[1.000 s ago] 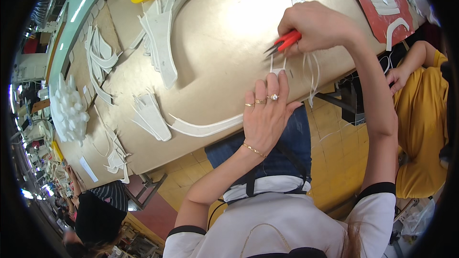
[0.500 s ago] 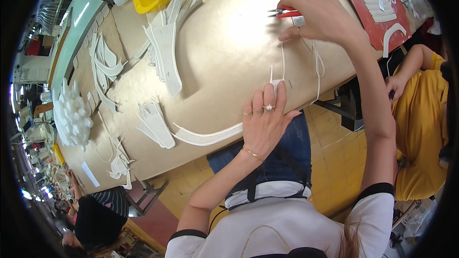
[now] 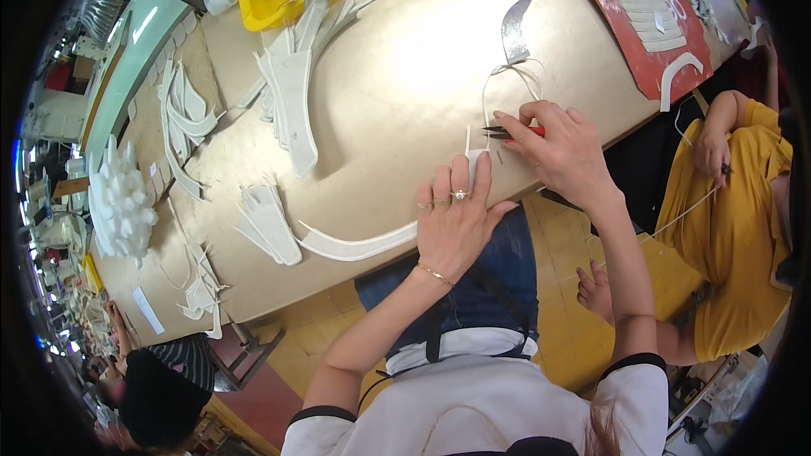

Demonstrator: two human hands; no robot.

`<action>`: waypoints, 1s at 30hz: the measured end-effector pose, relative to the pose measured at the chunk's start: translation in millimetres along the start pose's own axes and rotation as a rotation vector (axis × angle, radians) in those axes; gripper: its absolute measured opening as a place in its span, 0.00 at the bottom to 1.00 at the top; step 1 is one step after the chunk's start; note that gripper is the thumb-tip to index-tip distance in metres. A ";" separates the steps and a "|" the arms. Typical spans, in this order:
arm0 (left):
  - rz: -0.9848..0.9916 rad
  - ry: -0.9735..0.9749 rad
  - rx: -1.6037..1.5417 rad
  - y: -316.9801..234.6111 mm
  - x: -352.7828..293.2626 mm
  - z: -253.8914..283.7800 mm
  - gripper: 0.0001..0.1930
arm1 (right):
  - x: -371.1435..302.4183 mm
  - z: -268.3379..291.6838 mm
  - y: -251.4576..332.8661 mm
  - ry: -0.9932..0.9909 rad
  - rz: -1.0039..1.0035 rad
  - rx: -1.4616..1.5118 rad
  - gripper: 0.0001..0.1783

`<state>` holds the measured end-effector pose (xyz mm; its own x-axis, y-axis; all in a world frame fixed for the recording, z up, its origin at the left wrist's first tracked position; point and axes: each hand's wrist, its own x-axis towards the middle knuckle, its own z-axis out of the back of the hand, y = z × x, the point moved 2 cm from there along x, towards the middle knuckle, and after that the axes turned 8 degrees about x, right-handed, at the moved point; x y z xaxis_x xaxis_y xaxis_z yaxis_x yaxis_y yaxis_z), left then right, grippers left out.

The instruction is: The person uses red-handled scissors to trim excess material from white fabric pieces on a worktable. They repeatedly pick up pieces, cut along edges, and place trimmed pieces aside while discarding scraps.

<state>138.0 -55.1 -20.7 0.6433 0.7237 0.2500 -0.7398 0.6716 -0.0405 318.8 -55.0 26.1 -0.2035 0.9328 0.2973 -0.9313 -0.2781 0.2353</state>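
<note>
My left hand [image 3: 456, 219] lies flat with its fingers stretched out, pressing a curved white strip [image 3: 363, 247] onto the table near its front edge. The strip's other end [image 3: 477, 160] shows past my fingertips, with a thin white cord [image 3: 469, 137] sticking out. Close beside it, my right hand [image 3: 564, 152] is closed around small red-handled snips [image 3: 537, 130], whose dark tips point left at the cord. Farther back lies a curved grey strip [image 3: 517, 24], with a loop of white cord [image 3: 487, 89] near its lower end.
White strips [image 3: 291, 101] lie in a pile on the left, with a smaller fan of pieces [image 3: 269, 224] nearer. A yellow tray [image 3: 253, 4] stands at the back; a red board [image 3: 629, 42] with white pieces is at right. Beside me sits a person in yellow [image 3: 726, 228].
My right hand has come down toward me with the snips, to the strip's end. The curved grey strip is now uncovered at the back. My left hand stays on the strip.
</note>
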 end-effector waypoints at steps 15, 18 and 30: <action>0.076 -0.081 -0.170 4.9 -6.5 6.3 0.35 | 7.8 0.3 -15.5 -0.291 -0.374 0.242 0.29; 0.092 -0.044 -0.157 7.3 -18.8 7.4 0.33 | 25.3 -2.7 -23.1 -0.086 -0.427 0.156 0.25; 0.004 -0.345 -0.505 39.6 -71.5 62.7 0.22 | 52.3 -12.7 -14.4 0.098 -0.284 0.071 0.15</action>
<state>50.4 -90.2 20.5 0.4772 0.6898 0.5444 -0.5027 0.7224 -0.4747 317.7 0.6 26.5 0.0307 0.9923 0.1200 -0.9323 -0.0149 0.3613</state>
